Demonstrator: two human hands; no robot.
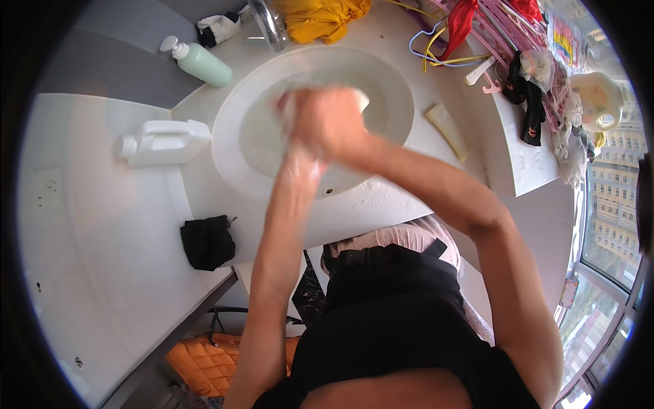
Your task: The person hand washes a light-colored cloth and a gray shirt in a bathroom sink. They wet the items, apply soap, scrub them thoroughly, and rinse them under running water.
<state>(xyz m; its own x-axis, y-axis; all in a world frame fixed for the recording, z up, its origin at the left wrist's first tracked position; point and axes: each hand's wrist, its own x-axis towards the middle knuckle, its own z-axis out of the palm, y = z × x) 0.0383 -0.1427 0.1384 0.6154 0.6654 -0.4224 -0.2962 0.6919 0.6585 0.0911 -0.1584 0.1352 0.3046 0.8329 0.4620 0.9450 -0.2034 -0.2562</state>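
Over the washbasin (227,145), which holds cloudy water, my two hands are together and blurred by motion. My right hand (327,120) lies across the top, closed around a white item (362,100) whose end sticks out past the knuckles; it may be cloth, but the blur hides its kind. Largely covered by the right, my left hand (305,153) has wet suds about its wrist. How its fingers are set cannot be seen. A chrome faucet (269,25) stands at the basin's far edge.
Left of the basin are a green pump bottle (204,64), a white jug (168,143) and black cloth (208,243). Yellow cloth (322,18) lies behind. To the right are a pale yellowish bar (447,131), hangers (460,61), black socks (531,112) and a detergent jug (595,99).
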